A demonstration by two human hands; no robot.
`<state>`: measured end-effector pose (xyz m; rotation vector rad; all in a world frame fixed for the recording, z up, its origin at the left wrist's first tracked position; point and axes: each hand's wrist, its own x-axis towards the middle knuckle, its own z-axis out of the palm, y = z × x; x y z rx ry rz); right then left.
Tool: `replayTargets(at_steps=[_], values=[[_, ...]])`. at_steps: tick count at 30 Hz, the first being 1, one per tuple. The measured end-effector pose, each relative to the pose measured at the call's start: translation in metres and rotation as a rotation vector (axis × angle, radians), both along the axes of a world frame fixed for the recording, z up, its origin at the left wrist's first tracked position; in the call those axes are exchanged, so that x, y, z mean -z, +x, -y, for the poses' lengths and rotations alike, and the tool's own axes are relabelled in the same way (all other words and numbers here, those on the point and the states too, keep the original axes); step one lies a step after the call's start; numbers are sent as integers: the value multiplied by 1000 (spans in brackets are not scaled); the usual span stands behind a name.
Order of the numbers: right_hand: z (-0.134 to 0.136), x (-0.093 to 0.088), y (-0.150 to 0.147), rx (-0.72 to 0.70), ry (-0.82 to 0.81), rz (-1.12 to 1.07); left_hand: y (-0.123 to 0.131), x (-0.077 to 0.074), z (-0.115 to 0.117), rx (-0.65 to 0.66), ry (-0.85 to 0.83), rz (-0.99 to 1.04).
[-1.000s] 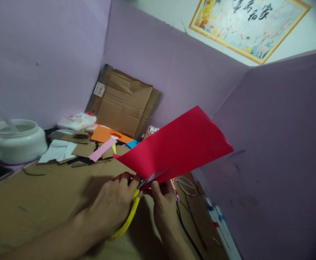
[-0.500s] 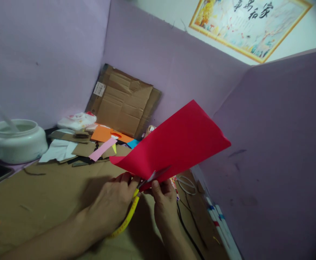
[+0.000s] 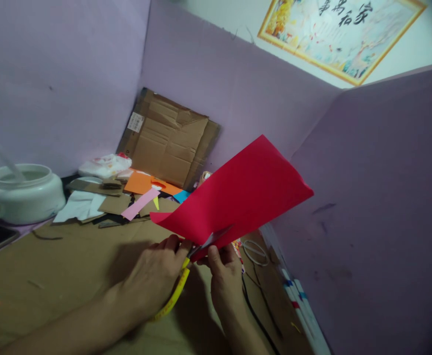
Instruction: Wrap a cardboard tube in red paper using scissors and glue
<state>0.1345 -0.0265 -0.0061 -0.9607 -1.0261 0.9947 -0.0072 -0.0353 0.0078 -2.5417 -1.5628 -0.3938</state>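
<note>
My left hand [image 3: 153, 281] is closed around yellow-handled scissors [image 3: 175, 293]. Their grey blades [image 3: 210, 240] bite into the lower edge of a red paper sheet [image 3: 238, 197]. The sheet is held up above the brown cardboard-covered table [image 3: 53, 266] and slants up to the right. My right hand [image 3: 223, 273] pinches the sheet's lower edge just right of the blades, thumb on top. The scissors' finger loops are hidden under my left hand.
Purple partition walls [image 3: 367, 197] close in the table on three sides. A flattened cardboard box [image 3: 167, 140] leans in the back corner. In front of it lie paper scraps and orange paper [image 3: 142, 183]. A white pot [image 3: 23, 192] stands at left. A black cable [image 3: 256, 315] and markers [image 3: 301, 310] lie at right.
The red sheet has lifted and shifted slightly up and to the left. Both hands have stayed almost in place at its lower edge, with the scissor blades still in the paper.
</note>
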Motion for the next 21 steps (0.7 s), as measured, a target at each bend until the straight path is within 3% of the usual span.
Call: replayTargets(at_steps=[21], values=[[3,-7,1,16,25,67,-3,0,-1,28,47,5]])
